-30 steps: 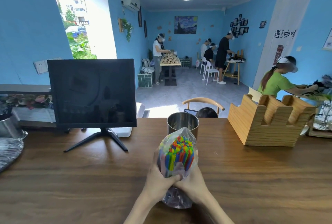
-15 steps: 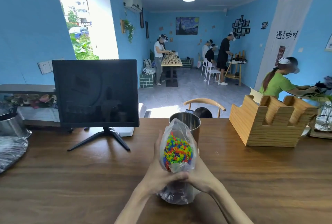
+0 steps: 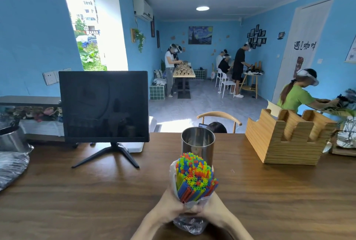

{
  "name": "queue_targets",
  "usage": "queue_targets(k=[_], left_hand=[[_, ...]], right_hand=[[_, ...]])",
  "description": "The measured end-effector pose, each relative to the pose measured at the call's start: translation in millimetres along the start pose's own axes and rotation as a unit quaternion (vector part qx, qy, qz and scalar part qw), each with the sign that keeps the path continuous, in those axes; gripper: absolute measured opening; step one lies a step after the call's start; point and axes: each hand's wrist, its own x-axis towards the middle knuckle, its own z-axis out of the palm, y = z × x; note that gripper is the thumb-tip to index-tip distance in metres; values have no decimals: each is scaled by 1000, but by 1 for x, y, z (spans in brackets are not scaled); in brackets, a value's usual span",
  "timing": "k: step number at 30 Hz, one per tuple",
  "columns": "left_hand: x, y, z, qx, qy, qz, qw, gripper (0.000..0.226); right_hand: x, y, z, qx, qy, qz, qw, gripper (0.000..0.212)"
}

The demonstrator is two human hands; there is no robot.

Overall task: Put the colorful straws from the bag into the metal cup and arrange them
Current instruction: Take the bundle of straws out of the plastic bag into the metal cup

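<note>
Head view: a wooden table [image 3: 81, 197] stretches across the frame, its far edge running behind one upright metal cup [image 3: 197, 144] at centre. Bare wood lies open left and right of the hands, and a strip of it separates the cup from a dark monitor [image 3: 104, 105] on its stand to the left. A wooden organizer [image 3: 289, 139] sits well to the right of the cup, and a metal bucket [image 3: 11, 139] stands at the table's left edge.

One bundle of colorful straws [image 3: 195, 178], too many to count, stands tilted toward the cup, its open ends overlapping the cup's lower wall in view. One clear plastic bag [image 3: 189, 224] is pushed down around the lower half of the bundle.

The left hand [image 3: 170, 208] and right hand [image 3: 213, 210] meet at the bundle's base, fingers curled around bag and straws together, forearms reaching in from the bottom edge.
</note>
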Motion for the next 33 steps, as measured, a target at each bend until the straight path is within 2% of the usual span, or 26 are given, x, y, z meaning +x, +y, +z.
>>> queue_targets(k=[4, 5, 7, 9, 12, 14, 17, 20, 22, 24, 28, 32, 33], left_hand=[[-1, 11, -6, 22, -40, 15, 999, 85], [0, 14, -10, 29, -49, 21, 998, 96], [2, 18, -20, 29, -62, 26, 997, 130], [2, 22, -22, 38, -70, 31, 996, 151], [4, 27, -12, 50, -44, 56, 996, 162], [7, 24, -3, 44, -9, 57, 997, 164], [8, 17, 0, 36, 32, 69, 996, 160], [9, 13, -2, 30, 63, 91, 993, 152], [11, 13, -4, 22, 77, 95, 992, 147], [13, 13, -5, 14, 86, 97, 991, 145], [21, 9, -6, -14, 107, 103, 989, 140], [27, 8, -10, -20, 131, 106, 985, 136], [28, 6, -11, -11, 143, 108, 984, 134]], right_hand=[[-1, 5, -4, 2, -20, -6, 1000, 52], [0, 6, -6, 5, -22, 5, 1000, 55], [1, 5, -10, 7, -25, 13, 1000, 72], [3, 4, -10, 13, -33, 15, 999, 86], [3, -7, -7, -49, -35, -6, 998, 74], [4, -11, -8, -93, -32, -6, 995, 68], [6, -16, -8, -119, -40, 54, 991, 63], [11, -27, -18, -114, -127, 42, 984, 71], [10, -38, -29, -60, -200, 21, 978, 72], [13, -46, -35, 0, -226, 19, 974, 66], [24, -55, -31, 48, -186, 27, 981, 59], [37, -52, -17, 62, -65, 41, 995, 95], [40, -49, -13, 69, -44, 35, 996, 97]])
